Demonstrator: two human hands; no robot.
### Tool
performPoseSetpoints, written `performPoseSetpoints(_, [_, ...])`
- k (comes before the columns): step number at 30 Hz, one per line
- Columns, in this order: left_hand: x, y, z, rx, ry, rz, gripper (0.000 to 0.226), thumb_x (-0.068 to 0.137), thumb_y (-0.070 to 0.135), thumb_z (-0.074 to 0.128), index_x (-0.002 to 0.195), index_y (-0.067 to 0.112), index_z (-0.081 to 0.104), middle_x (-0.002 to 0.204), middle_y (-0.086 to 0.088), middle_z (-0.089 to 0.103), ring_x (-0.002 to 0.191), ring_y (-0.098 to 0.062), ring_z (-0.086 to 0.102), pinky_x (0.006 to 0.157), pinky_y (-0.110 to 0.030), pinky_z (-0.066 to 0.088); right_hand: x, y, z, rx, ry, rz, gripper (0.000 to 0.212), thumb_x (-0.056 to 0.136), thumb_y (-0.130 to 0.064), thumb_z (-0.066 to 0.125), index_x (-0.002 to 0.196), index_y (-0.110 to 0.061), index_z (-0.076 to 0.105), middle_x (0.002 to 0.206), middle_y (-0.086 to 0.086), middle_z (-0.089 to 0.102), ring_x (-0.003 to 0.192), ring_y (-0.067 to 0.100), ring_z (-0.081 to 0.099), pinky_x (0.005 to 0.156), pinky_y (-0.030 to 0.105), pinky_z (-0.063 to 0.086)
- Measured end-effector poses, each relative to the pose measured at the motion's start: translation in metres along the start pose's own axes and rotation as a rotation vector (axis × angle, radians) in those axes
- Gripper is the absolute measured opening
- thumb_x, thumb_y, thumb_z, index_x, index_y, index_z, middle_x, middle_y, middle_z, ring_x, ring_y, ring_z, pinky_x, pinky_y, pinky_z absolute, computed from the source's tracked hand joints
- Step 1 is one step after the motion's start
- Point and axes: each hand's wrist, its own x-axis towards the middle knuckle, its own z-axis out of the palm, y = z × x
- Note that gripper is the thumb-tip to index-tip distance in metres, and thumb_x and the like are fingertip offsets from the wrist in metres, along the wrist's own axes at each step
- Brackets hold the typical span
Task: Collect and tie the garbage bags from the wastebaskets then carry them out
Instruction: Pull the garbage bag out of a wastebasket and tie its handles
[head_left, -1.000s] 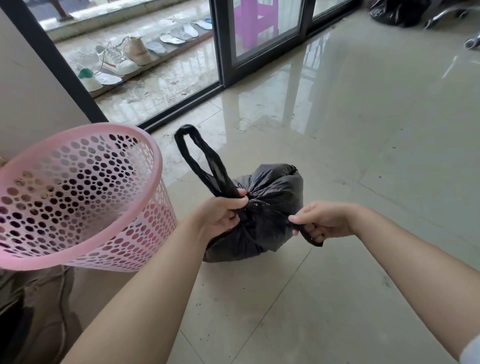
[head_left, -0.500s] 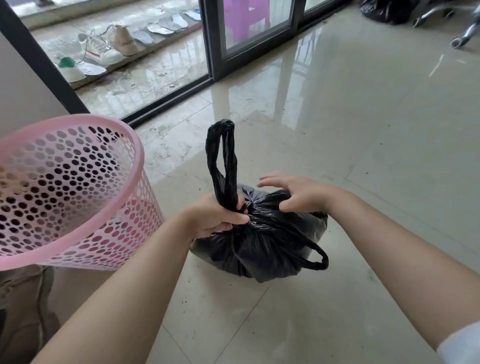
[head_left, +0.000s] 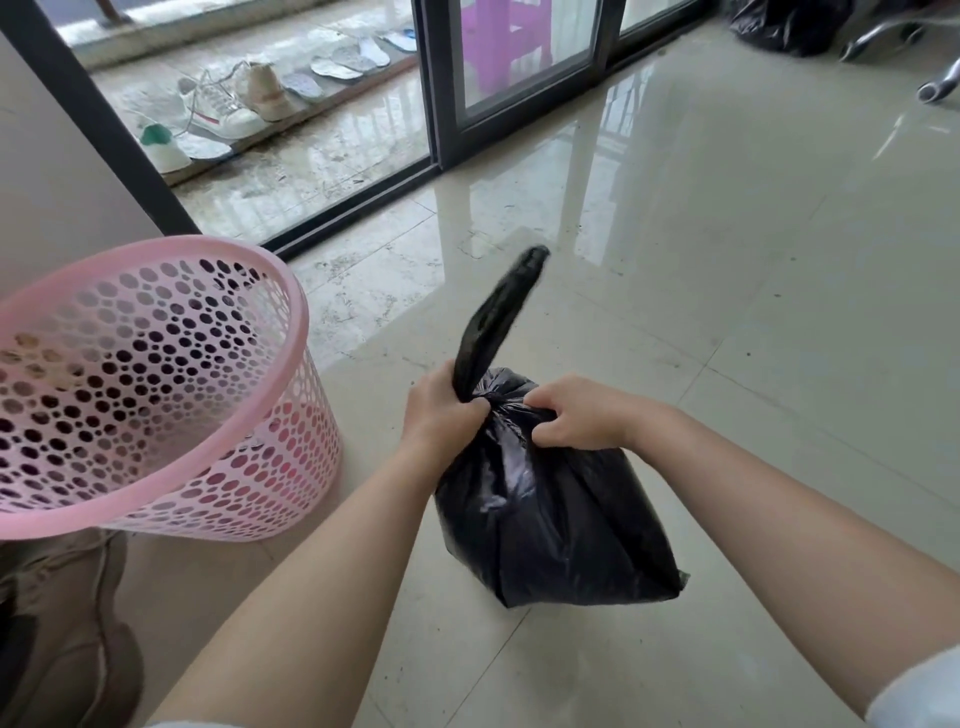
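Note:
A full black garbage bag (head_left: 550, 519) stands on the tiled floor in front of me. My left hand (head_left: 441, 415) grips the base of one bag handle (head_left: 498, 312), which sticks up and is blurred. My right hand (head_left: 576, 415) has its fingers curled into the gathered plastic at the bag's neck, right beside the left hand. The bag's other handle is hidden. A pink perforated wastebasket (head_left: 156, 389) stands to the left of the bag, with no liner in it.
A dark-framed sliding glass door (head_left: 441, 104) runs along the back, with shoes (head_left: 228, 104) and insoles on the ledge outside. Another black bag (head_left: 789, 26) and chair legs (head_left: 883, 36) lie at the far right. A brown bag (head_left: 67, 634) sits under the wastebasket.
My right hand moved from resting on the bag's top to gripping its neck beside the left hand. The raised handle swung to the right, and the loose loop is no longer visible.

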Motion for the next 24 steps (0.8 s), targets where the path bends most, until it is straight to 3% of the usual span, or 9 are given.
performPoseSetpoints(3, [-0.001,-0.003,0.004,0.198,0.044,0.005,0.024,0.084,0.004,0.048,0.108,0.002,0.048,0.103,-0.021,0.061,0.097,-0.034,0.056,0.076,-0.034,0.041,0.003,-0.007,0.002,-0.065,0.005,-0.029,0.021,0.083,-0.01,0.049,0.065,-0.01,0.038,0.061,0.001,0.039,0.072,0.021,0.039,0.052,0.022,0.026])
performPoseSetpoints(5, [0.002,-0.005,0.008,0.286,0.012,-0.065,0.026,0.088,0.006,0.044,0.114,0.003,0.044,0.107,-0.022,0.059,0.1,-0.036,0.055,0.077,-0.035,0.04,0.006,-0.009,0.005,-0.087,0.008,-0.033,0.023,0.083,-0.011,0.049,0.064,-0.01,0.036,0.06,-0.001,0.037,0.073,0.021,0.038,0.051,0.021,0.025])
performPoseSetpoints(7, [0.006,-0.002,0.006,0.261,-0.085,-0.164,0.022,0.088,0.005,0.043,0.109,0.004,0.05,0.096,-0.017,0.059,0.094,-0.031,0.054,0.073,-0.03,0.041,0.007,-0.006,0.006,-0.064,0.003,-0.02,0.012,0.083,-0.011,0.048,0.073,-0.008,0.042,0.065,0.002,0.043,0.074,0.022,0.04,0.052,0.021,0.027])
performPoseSetpoints(9, [0.008,-0.002,-0.003,-0.026,-0.208,-0.326,0.013,0.089,0.0,0.043,0.083,0.006,0.053,0.069,-0.008,0.053,0.074,-0.022,0.051,0.057,-0.024,0.041,0.003,0.0,0.006,-0.018,-0.015,0.018,0.01,0.083,-0.01,0.048,0.074,-0.01,0.044,0.072,0.004,0.047,0.073,0.02,0.042,0.054,0.021,0.028])
performPoseSetpoints(10, [0.008,-0.004,-0.007,-0.217,-0.275,-0.438,0.022,0.09,-0.001,0.042,0.072,0.008,0.05,0.058,-0.004,0.051,0.064,-0.02,0.047,0.051,-0.022,0.038,0.001,0.003,0.006,0.003,-0.022,0.044,0.016,0.084,-0.01,0.048,0.068,-0.013,0.043,0.07,0.002,0.046,0.07,0.019,0.041,0.054,0.021,0.028])
performPoseSetpoints(13, [0.006,-0.016,-0.013,-0.632,-0.35,-0.652,0.033,0.095,0.002,0.034,0.066,0.014,0.046,0.051,-0.003,0.055,0.059,-0.015,0.043,0.057,-0.024,0.034,-0.001,0.012,0.01,0.02,-0.029,0.094,0.033,0.084,-0.011,0.047,0.057,-0.021,0.032,0.062,-0.002,0.037,0.071,0.02,0.038,0.054,0.024,0.026])
performPoseSetpoints(16, [0.005,-0.016,-0.006,-0.578,-0.337,-0.623,0.034,0.092,-0.006,0.034,0.068,0.014,0.045,0.067,-0.006,0.046,0.059,-0.016,0.042,0.056,-0.025,0.037,0.001,0.01,0.014,-0.031,-0.022,0.097,0.034,0.084,-0.011,0.047,0.056,-0.018,0.029,0.061,-0.002,0.036,0.064,0.017,0.037,0.053,0.025,0.026])
performPoseSetpoints(19, [0.003,-0.013,0.0,-0.492,-0.273,-0.523,0.037,0.084,-0.018,0.037,0.065,0.013,0.046,0.063,-0.007,0.043,0.055,-0.017,0.042,0.049,-0.02,0.035,0.0,0.008,0.012,-0.039,-0.019,0.091,0.036,0.085,-0.011,0.047,0.056,-0.017,0.027,0.06,-0.002,0.034,0.056,0.011,0.033,0.051,0.022,0.024])
performPoseSetpoints(24, [-0.003,-0.012,-0.004,-0.534,-0.412,-0.513,0.027,0.09,-0.003,0.047,0.068,0.014,0.05,0.064,-0.003,0.05,0.051,-0.01,0.052,0.05,-0.019,0.043,-0.003,0.011,0.01,-0.021,-0.039,0.097,0.025,0.083,-0.01,0.047,0.061,-0.013,0.037,0.064,0.002,0.04,0.062,0.017,0.038,0.053,0.026,0.026])
